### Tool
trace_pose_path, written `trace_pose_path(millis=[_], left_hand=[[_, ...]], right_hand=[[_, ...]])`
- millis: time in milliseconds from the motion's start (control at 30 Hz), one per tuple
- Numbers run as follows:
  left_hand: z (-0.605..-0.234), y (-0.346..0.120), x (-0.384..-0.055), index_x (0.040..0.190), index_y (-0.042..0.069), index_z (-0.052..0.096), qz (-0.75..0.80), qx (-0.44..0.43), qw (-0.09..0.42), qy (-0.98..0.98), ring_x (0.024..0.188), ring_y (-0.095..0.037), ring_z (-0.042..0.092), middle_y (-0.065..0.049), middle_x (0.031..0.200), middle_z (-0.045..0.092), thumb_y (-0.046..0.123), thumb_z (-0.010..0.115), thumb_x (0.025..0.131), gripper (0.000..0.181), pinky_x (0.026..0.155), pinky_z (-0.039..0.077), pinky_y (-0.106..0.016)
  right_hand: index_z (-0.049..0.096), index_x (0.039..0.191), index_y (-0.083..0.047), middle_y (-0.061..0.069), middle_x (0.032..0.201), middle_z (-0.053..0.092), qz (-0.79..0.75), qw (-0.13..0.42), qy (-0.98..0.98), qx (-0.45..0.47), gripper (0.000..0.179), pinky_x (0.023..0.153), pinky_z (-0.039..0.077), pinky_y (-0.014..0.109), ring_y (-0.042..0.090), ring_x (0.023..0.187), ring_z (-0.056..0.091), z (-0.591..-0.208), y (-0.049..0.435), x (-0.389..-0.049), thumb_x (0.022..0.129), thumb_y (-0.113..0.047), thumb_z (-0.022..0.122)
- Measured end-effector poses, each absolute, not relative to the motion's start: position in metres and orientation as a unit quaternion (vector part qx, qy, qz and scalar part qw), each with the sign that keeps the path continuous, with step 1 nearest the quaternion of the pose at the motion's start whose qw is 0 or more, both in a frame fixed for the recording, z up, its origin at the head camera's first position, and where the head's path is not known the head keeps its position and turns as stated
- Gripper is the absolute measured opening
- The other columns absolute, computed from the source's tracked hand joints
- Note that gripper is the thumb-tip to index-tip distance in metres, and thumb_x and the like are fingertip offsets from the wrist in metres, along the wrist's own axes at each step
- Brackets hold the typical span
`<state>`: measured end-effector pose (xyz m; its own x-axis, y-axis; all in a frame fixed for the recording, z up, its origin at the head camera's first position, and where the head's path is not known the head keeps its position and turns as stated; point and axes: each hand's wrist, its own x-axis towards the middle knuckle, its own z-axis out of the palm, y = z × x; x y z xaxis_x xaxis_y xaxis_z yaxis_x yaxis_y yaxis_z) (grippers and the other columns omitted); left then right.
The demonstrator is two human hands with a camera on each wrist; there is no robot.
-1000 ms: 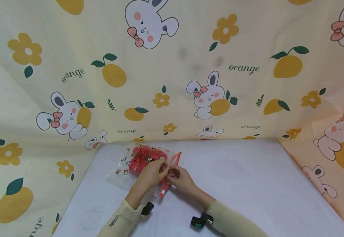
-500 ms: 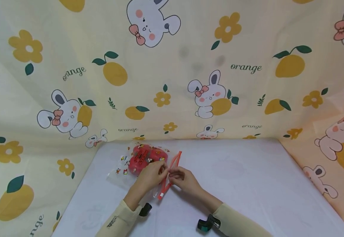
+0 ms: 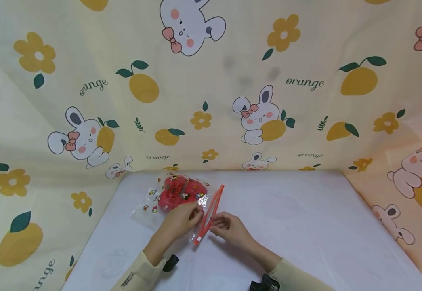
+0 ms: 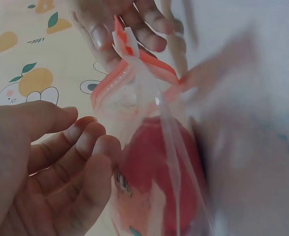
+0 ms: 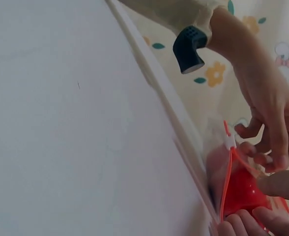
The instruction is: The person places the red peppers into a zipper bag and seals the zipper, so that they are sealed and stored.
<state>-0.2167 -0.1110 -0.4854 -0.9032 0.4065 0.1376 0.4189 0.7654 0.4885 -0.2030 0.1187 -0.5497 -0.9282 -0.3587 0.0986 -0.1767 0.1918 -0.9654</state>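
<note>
A clear zip bag [image 3: 149, 208] with small cartoon prints lies at the table's left, a rounded red object [image 3: 176, 194] inside it. Its red zip strip [image 3: 216, 202] faces right and gapes in a narrow loop, with a white slider [image 3: 198, 239] at the near end. My left hand [image 3: 181, 220] is at the bag just left of the strip; in the left wrist view its fingers [image 4: 80, 142] curve loosely with no bag pinched between them. Right of the strip, my right hand [image 3: 234, 230] has its loosely bent fingertips near or touching the edge.
The bag rests on a white table [image 3: 287, 214]. Behind and at both sides hangs a cream curtain [image 3: 218, 121] printed with rabbits and oranges. Dark wrist cameras [image 3: 171, 262] sit by both sleeves.
My hands, together at the strip one second ago, have drawn apart: the left down and left, the right down and right. The strip's loop has become narrower.
</note>
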Motion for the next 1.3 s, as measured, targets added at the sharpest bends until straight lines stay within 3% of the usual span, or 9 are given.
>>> trace_pose_path(millis=[367, 633, 1000, 1300], left_hand=[[-0.487, -0.126, -0.200, 0.102, 0.021, 0.068, -0.241, -0.229, 0.005, -0.943, 0.072, -0.006, 0.052, 0.012, 0.079, 0.055, 0.026, 0.078, 0.100, 0.011, 0.063, 0.047, -0.022], [-0.483, -0.134, -0.191, 0.102, 0.022, 0.069, -0.241, -0.258, -0.001, -0.936, 0.072, -0.003, 0.051, 0.015, 0.082, 0.058, 0.024, 0.079, 0.099, 0.011, 0.063, 0.046, -0.023], [-0.483, -0.142, -0.182, 0.105, 0.024, 0.069, -0.237, -0.261, -0.039, -0.935, 0.075, -0.003, 0.052, 0.012, 0.092, 0.064, 0.035, 0.085, 0.093, 0.023, 0.063, 0.046, -0.024], [-0.485, -0.142, -0.181, 0.106, 0.022, 0.070, -0.233, -0.272, -0.048, -0.933, 0.076, -0.004, 0.055, 0.011, 0.094, 0.065, 0.033, 0.087, 0.092, 0.024, 0.065, 0.048, -0.024]], right_hand=[[0.068, 0.121, 0.011, 0.020, 0.104, 0.077, -0.623, 0.106, 0.757, -0.165, 0.032, 0.069, 0.058, 0.023, 0.012, 0.084, 0.073, -0.545, 0.115, -0.185, 0.098, -0.008, 0.078], [0.069, 0.121, 0.010, 0.020, 0.104, 0.077, -0.630, 0.124, 0.750, -0.162, 0.032, 0.067, 0.058, 0.024, 0.019, 0.083, 0.075, -0.545, 0.110, -0.176, 0.098, -0.010, 0.078], [0.069, 0.119, 0.013, 0.021, 0.102, 0.078, -0.644, 0.146, 0.735, -0.156, 0.030, 0.069, 0.061, 0.030, 0.032, 0.082, 0.078, -0.542, 0.105, -0.167, 0.100, -0.009, 0.075], [0.072, 0.116, 0.011, 0.025, 0.102, 0.078, -0.650, 0.190, 0.722, -0.142, 0.027, 0.073, 0.063, 0.033, 0.024, 0.079, 0.078, -0.540, 0.101, -0.167, 0.102, -0.013, 0.074]])
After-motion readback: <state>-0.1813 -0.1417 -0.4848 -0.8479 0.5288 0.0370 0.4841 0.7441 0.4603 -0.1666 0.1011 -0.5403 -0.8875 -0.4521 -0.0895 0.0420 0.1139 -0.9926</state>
